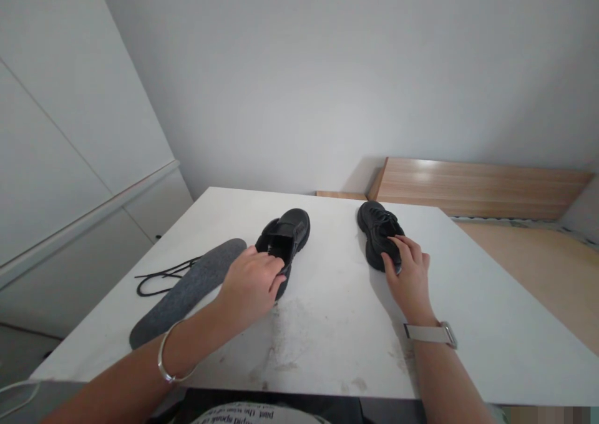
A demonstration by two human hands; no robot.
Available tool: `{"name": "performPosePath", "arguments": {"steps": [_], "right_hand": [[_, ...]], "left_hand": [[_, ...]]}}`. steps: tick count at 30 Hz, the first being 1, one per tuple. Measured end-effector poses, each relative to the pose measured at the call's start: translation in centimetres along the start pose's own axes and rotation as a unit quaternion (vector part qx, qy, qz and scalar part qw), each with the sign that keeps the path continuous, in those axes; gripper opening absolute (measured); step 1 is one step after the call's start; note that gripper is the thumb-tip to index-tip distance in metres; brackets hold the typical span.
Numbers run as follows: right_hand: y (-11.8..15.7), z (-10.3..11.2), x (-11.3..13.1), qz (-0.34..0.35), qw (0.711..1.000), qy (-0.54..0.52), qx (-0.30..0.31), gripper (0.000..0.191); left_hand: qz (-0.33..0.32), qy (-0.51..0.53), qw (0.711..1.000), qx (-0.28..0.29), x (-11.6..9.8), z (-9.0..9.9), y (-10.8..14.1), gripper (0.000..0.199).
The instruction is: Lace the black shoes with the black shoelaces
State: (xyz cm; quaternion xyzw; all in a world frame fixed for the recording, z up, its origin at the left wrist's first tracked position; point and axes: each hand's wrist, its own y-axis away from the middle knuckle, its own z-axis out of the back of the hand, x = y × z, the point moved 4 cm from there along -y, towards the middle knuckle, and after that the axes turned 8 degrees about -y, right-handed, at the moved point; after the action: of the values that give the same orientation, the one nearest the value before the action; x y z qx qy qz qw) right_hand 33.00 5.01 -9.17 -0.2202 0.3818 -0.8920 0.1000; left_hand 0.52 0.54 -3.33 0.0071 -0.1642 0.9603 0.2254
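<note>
Two black shoes rest apart on a white table [327,343]. The left shoe [294,224] has its opening toward me, and no lace shows threaded in it. My left hand [253,277] is closed on its heel end, hiding part of the collar. Laces cross the front of the right shoe [372,221], which points away from me. My right hand [407,271] grips that shoe by the heel, thumb on the outside and fingers at the opening. Beside my left forearm lies a grey felt insole [196,280], with a loose black shoelace [152,294] partly under it.
Dark smudges of dirt [285,366] mark the table near its front edge. White cabinet panels [70,130] stand on the left. A wooden headboard [468,183] and a bare beige bed surface [547,261] lie beyond the table's right side. A grey wall closes the back.
</note>
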Motion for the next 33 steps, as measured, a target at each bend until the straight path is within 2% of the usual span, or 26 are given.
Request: {"name": "performPosePath", "arguments": {"steps": [5,7,10,12,13,15,18,21,23,26,30,33], "right_hand": [[-0.1,0.0,0.1,0.003,1.0,0.001,0.002,0.031],[-0.1,0.0,0.0,0.004,1.0,0.001,0.0,0.031],[-0.1,0.0,0.0,0.005,1.0,-0.001,-0.001,0.031],[0.0,0.0,0.0,0.004,1.0,-0.003,0.002,0.032],[0.0,0.0,0.0,0.002,1.0,-0.004,0.003,0.032],[0.0,0.1,0.0,0.001,1.0,-0.004,0.004,0.034],[0.0,0.1,0.1,-0.002,1.0,-0.002,0.006,0.035],[0.0,0.0,0.1,-0.003,1.0,0.002,0.004,0.035],[0.1,0.0,0.2,-0.002,1.0,0.005,0.001,0.035],[0.2,0.1,0.5,-0.004,1.0,0.017,0.001,0.038],[0.3,0.7,1.8,-0.045,0.998,0.048,-0.01,0.045],[0.0,1.4,3.9,-0.052,0.997,0.037,-0.036,0.048]], "left_hand": [[-0.015,0.022,1.0,0.012,-2.4,-1.8,2.0,0.01],[-0.037,0.058,0.998,0.006,-3.0,-1.3,2.7,0.014],[-0.087,0.149,0.984,-0.045,-2.2,1.2,3.6,0.047],[-0.081,0.166,0.979,-0.083,0.3,2.5,4.0,0.058],[-0.044,0.157,0.982,-0.094,2.3,2.6,4.2,0.054],[0.064,0.105,0.987,-0.106,7.0,1.7,4.8,0.052],[0.171,0.005,0.985,-0.023,13.2,-1.9,5.9,0.068],[0.192,-0.026,0.977,0.088,16.2,-5.5,6.6,0.069],[0.19,-0.023,0.974,0.125,16.6,-6.7,6.7,0.069],[0.179,-0.008,0.977,0.117,16.3,-6.8,6.1,0.062],[0.155,0.003,0.986,0.064,15.5,-5.4,4.9,0.038],[0.158,0.02,0.987,-0.024,14.6,-3.2,4.4,0.036]]}}
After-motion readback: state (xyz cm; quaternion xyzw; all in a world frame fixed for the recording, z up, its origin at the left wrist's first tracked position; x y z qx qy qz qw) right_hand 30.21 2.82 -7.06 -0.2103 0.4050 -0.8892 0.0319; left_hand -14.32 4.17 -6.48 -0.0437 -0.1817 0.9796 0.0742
